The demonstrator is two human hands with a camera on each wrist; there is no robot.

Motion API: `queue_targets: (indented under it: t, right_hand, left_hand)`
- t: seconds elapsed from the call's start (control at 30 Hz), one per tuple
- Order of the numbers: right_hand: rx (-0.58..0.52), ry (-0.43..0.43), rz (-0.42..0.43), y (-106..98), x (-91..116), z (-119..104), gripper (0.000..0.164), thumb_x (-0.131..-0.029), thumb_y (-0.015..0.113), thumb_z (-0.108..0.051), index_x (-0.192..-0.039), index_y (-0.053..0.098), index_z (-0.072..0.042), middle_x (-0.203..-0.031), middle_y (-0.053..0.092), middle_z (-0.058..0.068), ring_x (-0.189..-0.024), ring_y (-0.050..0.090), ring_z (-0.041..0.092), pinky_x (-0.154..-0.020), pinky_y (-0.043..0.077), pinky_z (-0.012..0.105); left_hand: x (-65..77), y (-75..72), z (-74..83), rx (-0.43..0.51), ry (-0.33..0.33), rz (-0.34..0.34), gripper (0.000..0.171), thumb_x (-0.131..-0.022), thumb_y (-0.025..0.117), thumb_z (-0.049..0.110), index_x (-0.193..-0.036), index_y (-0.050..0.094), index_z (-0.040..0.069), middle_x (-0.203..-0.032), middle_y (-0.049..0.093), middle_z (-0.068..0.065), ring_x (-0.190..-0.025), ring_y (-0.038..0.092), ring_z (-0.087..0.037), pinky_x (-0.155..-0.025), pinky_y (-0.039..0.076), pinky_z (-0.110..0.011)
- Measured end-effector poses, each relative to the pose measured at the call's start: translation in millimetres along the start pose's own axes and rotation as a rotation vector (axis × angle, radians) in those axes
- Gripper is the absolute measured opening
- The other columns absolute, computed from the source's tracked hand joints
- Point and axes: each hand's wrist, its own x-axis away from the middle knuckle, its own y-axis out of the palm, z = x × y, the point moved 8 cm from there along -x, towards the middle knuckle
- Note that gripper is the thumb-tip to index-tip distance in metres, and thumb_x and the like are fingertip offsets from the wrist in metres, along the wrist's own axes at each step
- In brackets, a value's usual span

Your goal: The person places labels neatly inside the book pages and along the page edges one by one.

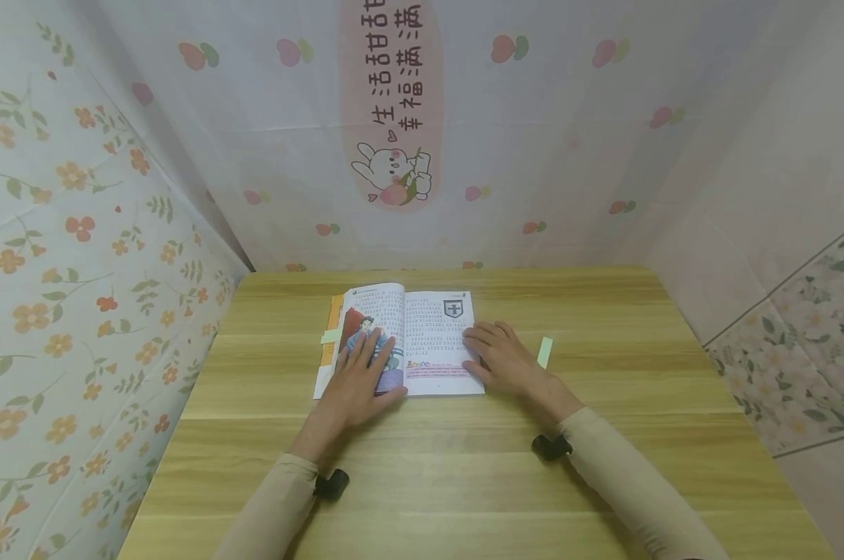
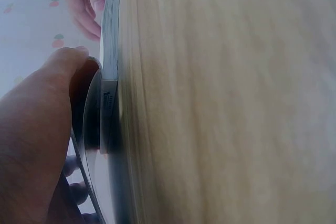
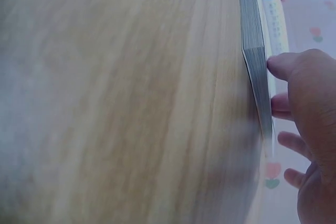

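An open book [image 1: 432,323] lies on the table, with a colour picture on its left page and text with a shield drawing on its right. My left hand [image 1: 355,381] rests flat on the left page, fingers spread over the picture. Over the right page's outer edge lies my right hand [image 1: 507,362], its fingertips touching the paper. The left wrist view shows the spine [image 2: 107,103] low against the table and the left page bulging up beside my thumb. In the right wrist view, my thumb [image 3: 283,65] touches the page above the thick paper block [image 3: 254,51].
A pale green strip [image 1: 544,352] lies on the wooden table [image 1: 450,474] right of my right hand. Another pale green strip [image 1: 330,336] and an orange edge [image 1: 334,313] show at the book's left side. Patterned cloths [image 1: 288,155] hang behind and beside the table.
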Motion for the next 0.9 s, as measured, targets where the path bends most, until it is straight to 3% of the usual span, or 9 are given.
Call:
queue_targets:
  t: [0.37,0.9]
  right_hand:
    - [-0.02,0.022,-0.053,0.3,-2.2,-3.4,0.06,-0.113,0.063,-0.04,-0.159,0.062,-0.001,-0.168,0.061,0.017,-0.165,0.046,0.043,-0.137,0.032,0.069]
    - [0.015,0.035,-0.061,-0.2,1.4,-2.2,0.06,-0.115,0.061,-0.041,-0.163,0.059,-0.005,-0.17,0.059,0.014,-0.167,0.043,0.045,-0.137,0.03,0.072]
  left_hand:
    - [-0.3,0.6,-0.4,-0.005,-0.001,0.003,0.098,-0.107,0.059,0.07,-0.183,0.021,0.02,-0.193,0.008,-0.016,-0.179,0.004,-0.047,-0.141,0.015,-0.074]
    - [-0.8,1.0,-0.4,-0.011,-0.004,-0.016,0.098,-0.108,0.058,0.07,-0.183,0.019,0.02,-0.193,0.006,-0.016,-0.179,0.002,-0.047,-0.142,0.013,-0.074]
